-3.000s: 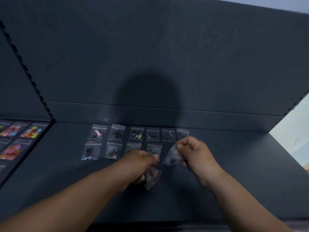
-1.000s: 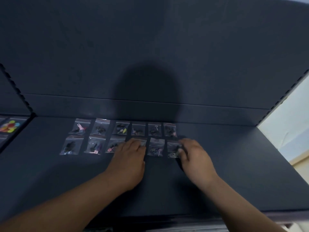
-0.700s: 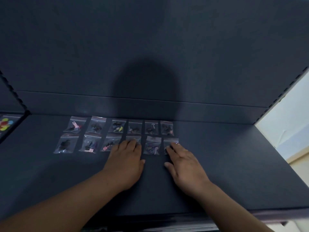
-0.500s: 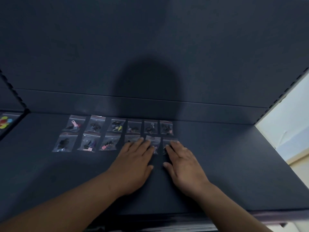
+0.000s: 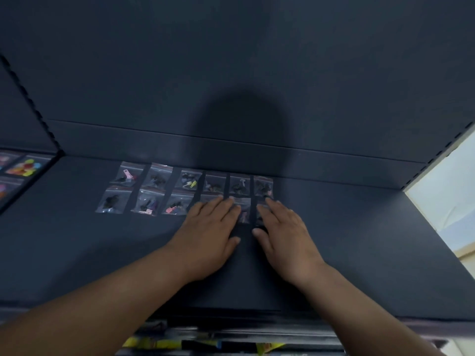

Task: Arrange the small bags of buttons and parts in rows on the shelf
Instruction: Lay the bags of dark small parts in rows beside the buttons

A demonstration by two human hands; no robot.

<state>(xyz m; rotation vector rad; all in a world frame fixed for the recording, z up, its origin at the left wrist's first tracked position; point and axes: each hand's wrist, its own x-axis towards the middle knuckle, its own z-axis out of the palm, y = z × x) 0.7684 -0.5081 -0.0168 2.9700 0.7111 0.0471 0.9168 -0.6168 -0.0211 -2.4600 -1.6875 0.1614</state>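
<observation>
While both my palms lie flat on the dark shelf (image 5: 359, 253) a little in from its front edge, I am squaring up the near row of small bags. My left hand (image 5: 208, 235) is spread, fingers extended and resting on the fourth bag of that row, which it hides almost wholly; my right hand (image 5: 285, 235) is spread the same way, fingertips on the sixth and last bag (image 5: 260, 217), and neither hand pinches anything. Between them the fifth bag (image 5: 244, 210) shows only as a strip. To do this well, I judge, I should press lightly and slide with the fingertips alone, nudging each bag until its top seal sits level with its neighbours and the dark gaps match those farther left; slick plastic will skate under a heavy push, and a careless finger could shove into the row behind. Leftward in the near row lie three bags left uncovered, the one with a pink part (image 5: 176, 205) closest to my left hand. Beyond them, toward the back edge of the shelf, the far row of six bags (image 5: 191, 179) lies just beside the near one, reasonably even, so two rows of six look nearly settled. On the neighbouring shelf at the far left, bags of bright coloured buttons (image 5: 24, 167) lie well apart from all this.
</observation>
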